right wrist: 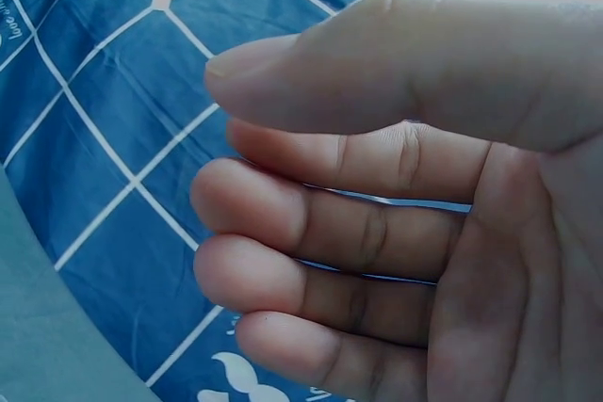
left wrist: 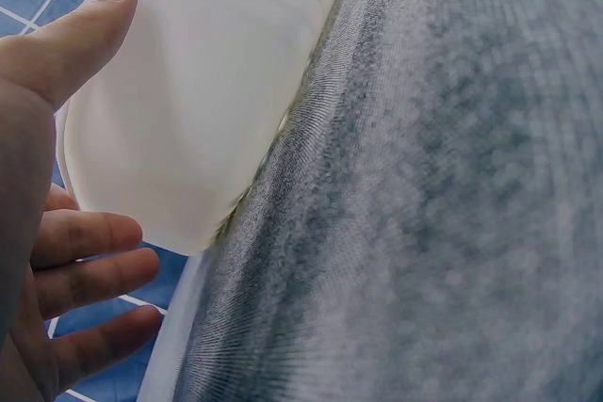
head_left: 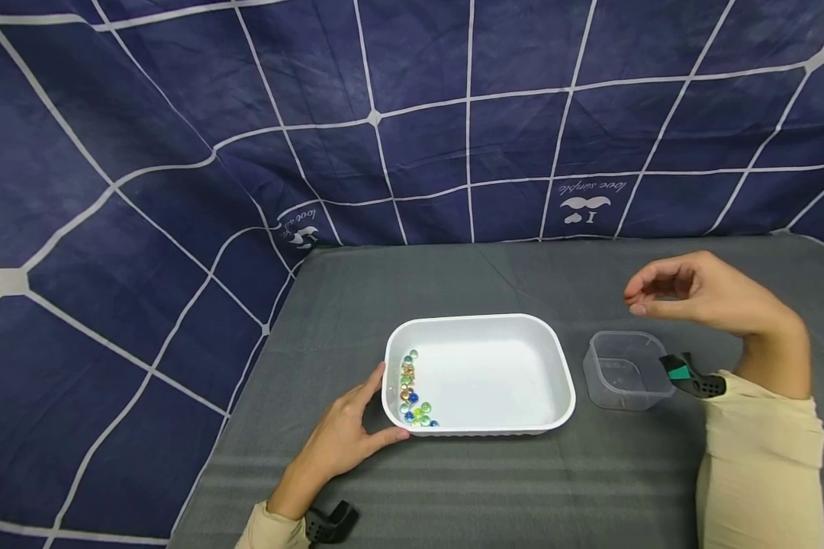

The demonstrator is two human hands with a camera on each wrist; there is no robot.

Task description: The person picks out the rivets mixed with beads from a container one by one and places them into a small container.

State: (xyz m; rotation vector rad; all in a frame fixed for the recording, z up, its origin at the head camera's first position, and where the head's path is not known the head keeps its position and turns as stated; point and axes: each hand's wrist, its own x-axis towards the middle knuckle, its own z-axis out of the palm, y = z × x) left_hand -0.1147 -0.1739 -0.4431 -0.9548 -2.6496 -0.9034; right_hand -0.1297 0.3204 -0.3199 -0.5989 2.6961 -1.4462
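A white rectangular tray (head_left: 484,374) sits on the grey cloth. Glass marbles (head_left: 413,396) in green, blue, amber and clear lie along its left side and in the near left corner. My left hand (head_left: 346,431) holds that corner, thumb on the near side and index finger along the left side. In the left wrist view, the thumb (left wrist: 85,35) touches the tray's outer wall (left wrist: 188,110), and the other fingers spread beside it. Above and beyond a transparent square tub (head_left: 604,389) hovers my right hand (head_left: 710,297), fingers loosely curled, with nothing visible between fingers and thumb.
Grey cloth (head_left: 453,488) covers the table. A dark blue sheet with white grid lines (head_left: 419,152) hangs behind and along the left. The transparent tub stands just right of the tray, with a narrow gap between them.
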